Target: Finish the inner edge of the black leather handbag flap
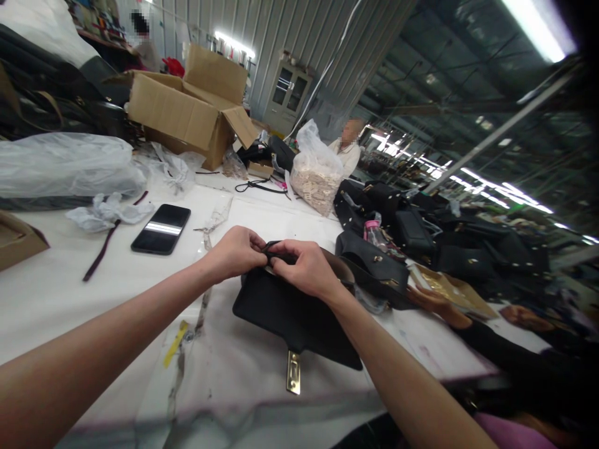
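Observation:
A black handbag [290,315] lies on the white-covered table in front of me, its flap spread toward me. A gold metal clasp plate [293,373] hangs from the flap's tab, near the table's front edge. My left hand [241,249] pinches the bag's upper left edge with thumb and fingers. Right beside it, my right hand [304,265] grips the same edge, thumb on the near side and fingers over the top. The two thumbs almost meet. What lies inside the bag under my fingers is hidden.
Left of the bag lie a black phone [161,229], a dark strap [102,251] and crumpled white plastic [110,212]. Behind stand an open cardboard box [173,112] and a clear bag of beige pieces [318,174]. Black handbags [372,262] and a co-worker's hand [437,304] are at right.

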Available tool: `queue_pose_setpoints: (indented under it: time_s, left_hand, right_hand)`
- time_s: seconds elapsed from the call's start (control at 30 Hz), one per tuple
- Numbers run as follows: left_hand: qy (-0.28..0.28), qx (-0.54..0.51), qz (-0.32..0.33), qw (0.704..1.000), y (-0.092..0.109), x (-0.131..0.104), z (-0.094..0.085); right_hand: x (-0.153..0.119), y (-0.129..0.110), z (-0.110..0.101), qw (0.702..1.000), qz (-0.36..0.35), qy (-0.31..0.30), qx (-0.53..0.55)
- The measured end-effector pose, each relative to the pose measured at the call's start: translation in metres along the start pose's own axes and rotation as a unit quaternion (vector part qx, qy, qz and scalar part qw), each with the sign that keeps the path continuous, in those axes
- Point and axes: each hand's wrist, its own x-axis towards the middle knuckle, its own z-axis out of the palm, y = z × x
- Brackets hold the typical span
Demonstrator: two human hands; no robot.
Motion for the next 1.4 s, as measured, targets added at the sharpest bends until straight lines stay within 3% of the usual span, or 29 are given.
queue_pose_setpoints:
  time_s: [0.57, 1.0, 1.4]
  left_hand:
    - [-0.011, -0.002, 0.024, 1.0, 0.001, -0.006, -0.002]
    - [-0.031, -0.039, 0.035, 0.998, 0.005, -0.015, -0.006]
    - [-0.03, -0.018, 0.062, 0.997, 0.002, -0.017, -0.007]
  right_hand:
    - [0.005, 0.0, -0.001, 0.998, -0.01, -0.042, 0.048]
    - [0.008, -0.007, -0.002, 0.999, -0.012, -0.034, 0.007]
    - [0.007, -0.003, 0.008, 0.996, 0.037, -0.014, 0.076]
